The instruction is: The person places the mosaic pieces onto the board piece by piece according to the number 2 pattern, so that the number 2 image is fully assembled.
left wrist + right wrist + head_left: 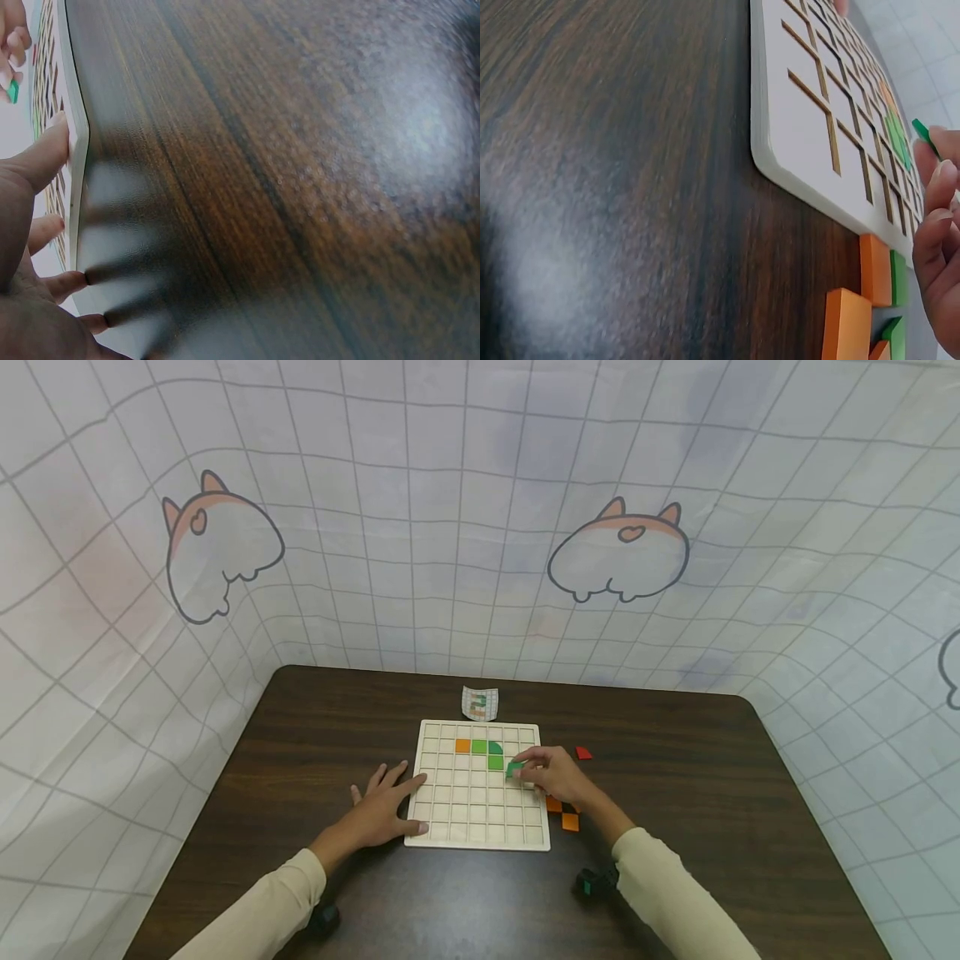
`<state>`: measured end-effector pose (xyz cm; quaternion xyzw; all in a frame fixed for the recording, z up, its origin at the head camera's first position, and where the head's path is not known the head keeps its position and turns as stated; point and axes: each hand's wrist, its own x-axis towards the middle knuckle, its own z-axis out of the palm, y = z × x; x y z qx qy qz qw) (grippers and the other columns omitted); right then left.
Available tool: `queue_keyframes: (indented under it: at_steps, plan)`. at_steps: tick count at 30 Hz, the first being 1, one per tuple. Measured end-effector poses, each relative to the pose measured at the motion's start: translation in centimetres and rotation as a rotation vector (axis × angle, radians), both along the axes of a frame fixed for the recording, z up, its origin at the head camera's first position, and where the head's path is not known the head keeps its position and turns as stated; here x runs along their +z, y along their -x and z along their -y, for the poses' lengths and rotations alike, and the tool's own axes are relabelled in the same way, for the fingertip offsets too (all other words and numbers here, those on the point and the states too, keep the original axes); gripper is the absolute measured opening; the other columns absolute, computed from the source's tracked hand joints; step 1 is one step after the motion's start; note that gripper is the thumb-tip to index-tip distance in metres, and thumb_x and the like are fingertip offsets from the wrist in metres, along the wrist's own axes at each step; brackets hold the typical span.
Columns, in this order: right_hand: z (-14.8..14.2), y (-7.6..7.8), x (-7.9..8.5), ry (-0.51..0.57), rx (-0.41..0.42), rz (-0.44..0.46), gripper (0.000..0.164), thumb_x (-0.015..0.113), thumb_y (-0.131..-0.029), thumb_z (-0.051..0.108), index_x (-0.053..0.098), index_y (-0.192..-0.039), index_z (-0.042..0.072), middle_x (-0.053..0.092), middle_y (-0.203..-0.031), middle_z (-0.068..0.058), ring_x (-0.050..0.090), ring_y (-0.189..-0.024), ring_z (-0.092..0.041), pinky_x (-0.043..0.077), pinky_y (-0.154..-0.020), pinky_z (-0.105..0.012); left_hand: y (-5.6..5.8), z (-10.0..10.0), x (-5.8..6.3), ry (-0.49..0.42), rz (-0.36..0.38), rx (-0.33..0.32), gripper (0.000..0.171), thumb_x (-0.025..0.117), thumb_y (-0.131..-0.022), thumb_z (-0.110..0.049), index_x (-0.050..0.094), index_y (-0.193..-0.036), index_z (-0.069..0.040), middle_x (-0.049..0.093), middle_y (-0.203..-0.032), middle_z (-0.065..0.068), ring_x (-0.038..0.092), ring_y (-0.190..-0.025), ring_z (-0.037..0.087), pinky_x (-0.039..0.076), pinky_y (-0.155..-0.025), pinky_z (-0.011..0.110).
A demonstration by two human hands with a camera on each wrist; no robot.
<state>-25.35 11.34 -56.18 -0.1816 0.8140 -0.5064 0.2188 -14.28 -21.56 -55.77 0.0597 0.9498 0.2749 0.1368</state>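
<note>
My right hand (558,772) pinches a dark green tile (513,769) between thumb and fingertips, close over the right part of a pale gridded board (465,806). In the right wrist view this tile (924,133) shows edge-on at the fingertips. Set in the board's upper cells are an orange square tile (462,746), a light green square tile (479,747), a dark green tile with one rounded corner (495,748) and, below that one, another light green tile (496,762). With fingers spread, my left hand (382,810) rests at the board's left edge, its thumb on the rim.
Loose orange tiles (570,822) lie right of the board, with green ones (898,277) beside them in the right wrist view. A red tile (583,752) lies farther back. Behind the board is a small printed card (480,703). Patterned fabric (480,527) surrounds the dark table (675,760).
</note>
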Motion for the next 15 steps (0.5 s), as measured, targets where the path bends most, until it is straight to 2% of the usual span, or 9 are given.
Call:
queue_keyframes:
  at_steps: [5,11,12,15]
  plan:
    - [0.6,0.1,-0.1,-0.027,0.025,-0.026,0.024,0.069,-0.095,0.015,0.073,-0.117,0.007,0.07,-0.092,-0.008,0.053,-0.061,-0.014,0.047,-0.054,-0.026,0.0,0.0,0.0,0.002,-0.001,0.0,0.084,0.081,-0.082,-0.046,0.045,-0.153,-0.022,0.024,-0.165,0.018,0.011,-0.151,0.051,0.006,-0.101,0.088]
    - [1.3,-0.1,-0.2,-0.04,0.066,-0.046,0.022,0.068,-0.096,0.015,0.073,-0.116,0.007,0.07,-0.091,-0.006,0.057,-0.057,-0.013,0.05,-0.055,-0.027,0.0,-0.1,-0.1,0.004,0.002,0.001,0.084,0.081,-0.082,-0.047,0.044,-0.153,-0.022,0.024,-0.165,0.018,0.011,-0.151,0.051,0.005,-0.101,0.088]
    - [1.5,-0.2,-0.2,-0.038,0.069,-0.047,0.023,0.068,-0.096,0.014,0.073,-0.117,0.006,0.071,-0.092,-0.008,0.058,-0.056,-0.017,0.051,-0.055,-0.029,0.0,-0.1,-0.1,0.004,0.001,0.001,0.084,0.081,-0.082,-0.047,0.044,-0.153,-0.022,0.024,-0.165,0.018,0.01,-0.151,0.051,0.005,-0.101,0.088]
    - [1.9,-0.3,-0.4,-0.047,0.076,-0.067,0.024,0.069,-0.096,0.015,0.073,-0.117,0.004,0.071,-0.092,-0.009,0.06,-0.061,-0.018,0.051,-0.058,-0.029,0.0,-0.1,0.0,0.003,0.0,0.003,0.084,0.081,-0.082,-0.047,0.045,-0.153,-0.022,0.024,-0.165,0.018,0.01,-0.151,0.051,0.005,-0.101,0.088]
